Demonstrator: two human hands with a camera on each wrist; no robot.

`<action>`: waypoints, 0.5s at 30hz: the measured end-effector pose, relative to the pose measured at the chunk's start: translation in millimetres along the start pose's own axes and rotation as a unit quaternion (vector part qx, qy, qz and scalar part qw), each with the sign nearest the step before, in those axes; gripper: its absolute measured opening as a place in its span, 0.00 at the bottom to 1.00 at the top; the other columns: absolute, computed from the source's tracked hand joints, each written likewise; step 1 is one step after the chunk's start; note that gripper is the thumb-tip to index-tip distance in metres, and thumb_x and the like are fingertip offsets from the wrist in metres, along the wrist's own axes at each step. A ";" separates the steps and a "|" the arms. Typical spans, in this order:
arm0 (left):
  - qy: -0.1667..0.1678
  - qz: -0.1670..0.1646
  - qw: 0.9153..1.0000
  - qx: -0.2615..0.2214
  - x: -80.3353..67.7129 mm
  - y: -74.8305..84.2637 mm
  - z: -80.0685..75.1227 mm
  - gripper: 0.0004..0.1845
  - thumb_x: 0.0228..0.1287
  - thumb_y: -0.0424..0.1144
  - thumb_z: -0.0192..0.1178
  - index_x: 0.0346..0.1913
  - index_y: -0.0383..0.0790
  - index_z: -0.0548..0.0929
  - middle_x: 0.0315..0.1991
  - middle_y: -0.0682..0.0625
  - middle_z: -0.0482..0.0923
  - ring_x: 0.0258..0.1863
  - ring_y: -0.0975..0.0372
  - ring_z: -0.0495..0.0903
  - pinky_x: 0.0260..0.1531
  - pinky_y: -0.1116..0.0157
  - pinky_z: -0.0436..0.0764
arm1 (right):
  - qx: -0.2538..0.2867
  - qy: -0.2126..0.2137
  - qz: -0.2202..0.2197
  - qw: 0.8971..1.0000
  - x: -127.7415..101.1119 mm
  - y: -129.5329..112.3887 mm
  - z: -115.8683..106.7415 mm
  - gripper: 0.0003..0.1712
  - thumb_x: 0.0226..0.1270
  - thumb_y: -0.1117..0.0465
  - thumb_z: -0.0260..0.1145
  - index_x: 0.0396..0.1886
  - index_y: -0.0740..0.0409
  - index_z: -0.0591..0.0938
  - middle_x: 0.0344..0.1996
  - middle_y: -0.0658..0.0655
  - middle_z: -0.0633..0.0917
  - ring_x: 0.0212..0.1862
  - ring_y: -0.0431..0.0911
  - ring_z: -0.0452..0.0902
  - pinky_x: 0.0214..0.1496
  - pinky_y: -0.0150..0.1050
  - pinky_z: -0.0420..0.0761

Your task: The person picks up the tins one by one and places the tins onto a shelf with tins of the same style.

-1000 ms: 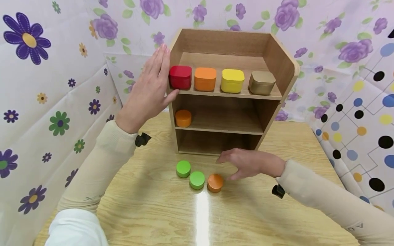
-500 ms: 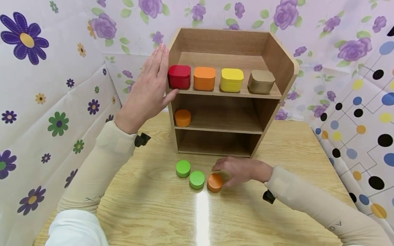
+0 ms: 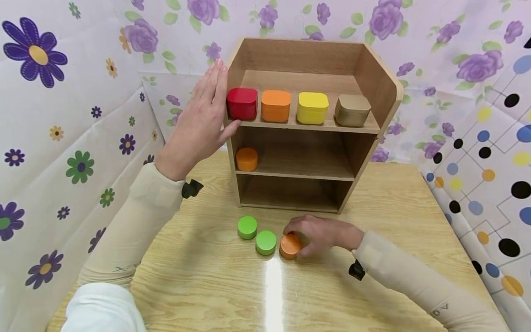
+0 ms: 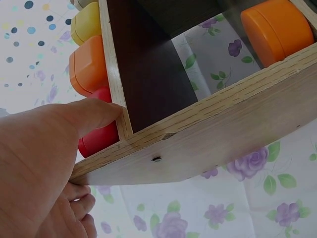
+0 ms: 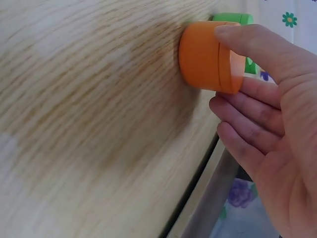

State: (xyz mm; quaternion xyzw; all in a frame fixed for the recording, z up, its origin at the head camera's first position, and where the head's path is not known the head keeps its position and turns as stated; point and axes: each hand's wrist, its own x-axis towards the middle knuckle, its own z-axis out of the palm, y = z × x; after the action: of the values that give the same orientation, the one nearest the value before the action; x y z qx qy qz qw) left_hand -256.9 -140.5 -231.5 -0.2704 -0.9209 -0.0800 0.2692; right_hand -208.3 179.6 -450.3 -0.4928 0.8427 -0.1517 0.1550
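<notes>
My right hand [image 3: 317,234] holds a round orange box [image 5: 205,57] standing on the table, its thumb on the near side and fingers at the far side. In the right wrist view the thumb lies on the lid's edge. My left hand [image 3: 201,117] lies along the left side of a small wooden shelf unit [image 3: 300,129], fingers straight, thumb [image 4: 101,113] at the front edge by a red box [image 3: 242,104]. Two round green boxes [image 3: 266,242] stand left of the orange one. Another round orange box [image 3: 246,159] sits on the middle shelf, at its left end.
On the top shelf, right of the red box, stand a rounded orange box [image 3: 275,106], a yellow one [image 3: 313,109] and a gold-brown one [image 3: 352,111]. Patterned cloth walls [image 3: 469,115] surround the wooden table [image 3: 199,276].
My right hand has come left and toward me from beside the shelf's front, onto the round orange box on the table. The left hand stays on the shelf unit.
</notes>
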 end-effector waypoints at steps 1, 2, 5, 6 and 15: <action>0.000 -0.001 1.000 -0.001 0.2 -0.1 -0.1 0.54 0.74 0.44 0.65 0.85 0.29 0.39 0.88 0.37 0.36 0.88 0.47 0.40 0.88 0.54 0.42 | 0.004 0.004 0.000 1.000 0.0 1.0 0.7 0.29 0.59 0.55 0.79 0.60 0.56 0.84 0.54 0.49 0.86 0.56 0.40 0.82 0.64 0.39 0.84; 0.001 -0.002 1.000 0.000 0.4 -0.2 -0.3 0.54 0.74 0.44 0.65 0.85 0.29 0.39 0.88 0.37 0.36 0.88 0.47 0.40 0.88 0.54 0.42 | 0.007 0.008 0.000 1.000 -0.1 2.1 1.7 0.29 0.59 0.55 0.79 0.60 0.55 0.84 0.54 0.49 0.87 0.56 0.40 0.82 0.64 0.39 0.84; 0.000 -0.004 1.000 -0.002 0.7 0.0 -1.0 0.54 0.73 0.44 0.65 0.85 0.29 0.39 0.88 0.38 0.36 0.88 0.48 0.40 0.88 0.54 0.42 | 0.014 0.018 -0.001 1.000 -0.8 5.8 5.3 0.29 0.58 0.54 0.79 0.59 0.54 0.84 0.54 0.48 0.87 0.56 0.40 0.82 0.63 0.38 0.84; 0.001 -0.003 1.000 -0.003 0.8 0.2 -1.0 0.54 0.73 0.43 0.65 0.85 0.29 0.39 0.88 0.38 0.36 0.88 0.48 0.40 0.88 0.54 0.42 | 0.016 0.019 0.000 1.000 -1.1 6.8 6.5 0.29 0.57 0.54 0.79 0.59 0.53 0.84 0.54 0.48 0.87 0.56 0.39 0.82 0.63 0.38 0.84; 0.005 -0.001 1.000 -0.002 0.7 1.2 -0.2 0.54 0.73 0.44 0.65 0.85 0.29 0.39 0.88 0.38 0.37 0.88 0.47 0.40 0.88 0.55 0.42 | 0.056 0.033 0.019 0.998 -6.3 7.3 7.5 0.27 0.54 0.55 0.78 0.56 0.52 0.85 0.50 0.45 0.87 0.51 0.36 0.81 0.58 0.38 0.86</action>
State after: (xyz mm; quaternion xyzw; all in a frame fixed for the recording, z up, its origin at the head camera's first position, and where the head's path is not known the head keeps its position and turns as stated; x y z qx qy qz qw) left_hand -256.7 -139.2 -231.0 -0.2696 -0.9197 -0.0831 0.2729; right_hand -207.9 187.8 -459.3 -0.4620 0.8467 -0.2119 0.1573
